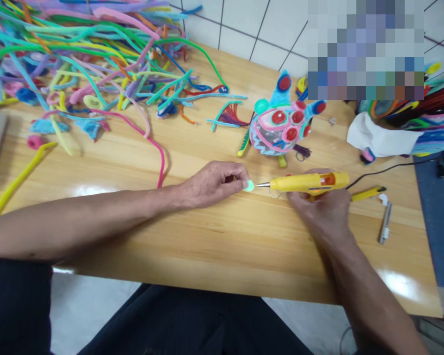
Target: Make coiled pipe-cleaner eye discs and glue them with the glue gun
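Note:
Between thumb and forefinger, my left hand [216, 183] pinches a small mint-green disc [248, 186] over the middle of the table. My right hand [323, 209] is wrapped round a yellow glue gun [299, 183]. Its metal nozzle points left and ends just short of the disc. Behind my hands stands a colourful craft figure [276, 129] with a clear body, pink trim, red round pieces, blue ears and a tassel. A green ball sits at its upper left. The right fingers are partly hidden by the glue gun.
A big heap of pipe cleaners [96, 59] covers the back left of the wooden table [207, 246]. To the right lie a yellow-handled tool [369, 194] and a silver cutter [385, 223]. A black cord [388, 170] runs off right, past a white wrapped bundle [379, 134].

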Tool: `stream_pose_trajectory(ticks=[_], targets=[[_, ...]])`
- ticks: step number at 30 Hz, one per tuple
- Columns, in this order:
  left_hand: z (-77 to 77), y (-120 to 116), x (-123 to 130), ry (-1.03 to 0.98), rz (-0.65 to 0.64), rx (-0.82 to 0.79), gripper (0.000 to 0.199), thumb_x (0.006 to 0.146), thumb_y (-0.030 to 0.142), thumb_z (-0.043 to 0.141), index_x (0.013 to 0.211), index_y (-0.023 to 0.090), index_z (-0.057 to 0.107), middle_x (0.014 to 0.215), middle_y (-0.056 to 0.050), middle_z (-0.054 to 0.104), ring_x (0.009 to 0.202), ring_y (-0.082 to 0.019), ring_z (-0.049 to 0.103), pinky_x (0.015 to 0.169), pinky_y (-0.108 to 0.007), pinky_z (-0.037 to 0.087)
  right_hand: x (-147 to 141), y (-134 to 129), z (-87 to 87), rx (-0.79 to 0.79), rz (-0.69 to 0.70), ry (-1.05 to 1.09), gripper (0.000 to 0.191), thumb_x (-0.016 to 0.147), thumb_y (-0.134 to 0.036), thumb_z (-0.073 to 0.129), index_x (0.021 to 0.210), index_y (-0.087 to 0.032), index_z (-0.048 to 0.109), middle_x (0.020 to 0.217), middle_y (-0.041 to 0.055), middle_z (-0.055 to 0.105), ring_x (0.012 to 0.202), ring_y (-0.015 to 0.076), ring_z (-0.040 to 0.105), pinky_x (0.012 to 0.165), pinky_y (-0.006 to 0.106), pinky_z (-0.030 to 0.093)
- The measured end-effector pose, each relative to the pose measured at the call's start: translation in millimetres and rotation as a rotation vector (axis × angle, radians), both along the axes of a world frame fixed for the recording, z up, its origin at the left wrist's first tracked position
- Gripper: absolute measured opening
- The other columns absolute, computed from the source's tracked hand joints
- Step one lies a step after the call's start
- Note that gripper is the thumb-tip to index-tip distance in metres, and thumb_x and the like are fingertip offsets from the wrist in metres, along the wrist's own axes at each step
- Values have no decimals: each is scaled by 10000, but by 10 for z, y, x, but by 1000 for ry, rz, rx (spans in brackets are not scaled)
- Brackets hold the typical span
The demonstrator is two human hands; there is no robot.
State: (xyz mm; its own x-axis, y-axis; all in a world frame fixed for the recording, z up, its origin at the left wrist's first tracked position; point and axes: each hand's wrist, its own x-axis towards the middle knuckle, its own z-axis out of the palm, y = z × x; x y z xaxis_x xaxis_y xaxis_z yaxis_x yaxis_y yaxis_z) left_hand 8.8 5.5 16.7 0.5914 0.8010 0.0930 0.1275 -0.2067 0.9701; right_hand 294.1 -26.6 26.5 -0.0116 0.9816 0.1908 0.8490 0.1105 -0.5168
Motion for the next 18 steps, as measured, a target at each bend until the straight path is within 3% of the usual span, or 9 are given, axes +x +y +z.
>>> stream_pose_trajectory(ticks=[6,10,13,18], targets=[[4,0,-3,1,-6,-10,203,964,321,627,862,152,676,682,42,537,623,-94,454,591,-213,376,-20,36,-7,59,31,-59,120,746,-260,597,862,-271,628,837,48,738,790,300,722,699,435,563],[0,0,-4,-2,-5,-10,188,964,306,629,863,155,676,681,41,540,623,-94,452,588,-212,373,7,56,8,59,28,-81,49,713,-263,591,750,-263,558,652,28,646,636,266,656,619,403,509],[0,0,-5,-8,-5,-11,189,962,302,634,857,151,675,674,44,530,620,-92,442,588,-213,370,21,64,21,41,42,-116,108,716,-266,593,667,-265,497,559,0,563,564,227,591,585,369,461],[-4,-3,-7,-19,-9,-8,196,969,309,635,856,153,672,674,43,525,618,-93,438,580,-217,362,20,66,28,18,49,-152,158,736,-243,587,635,-265,468,583,6,573,577,216,570,576,348,422]])
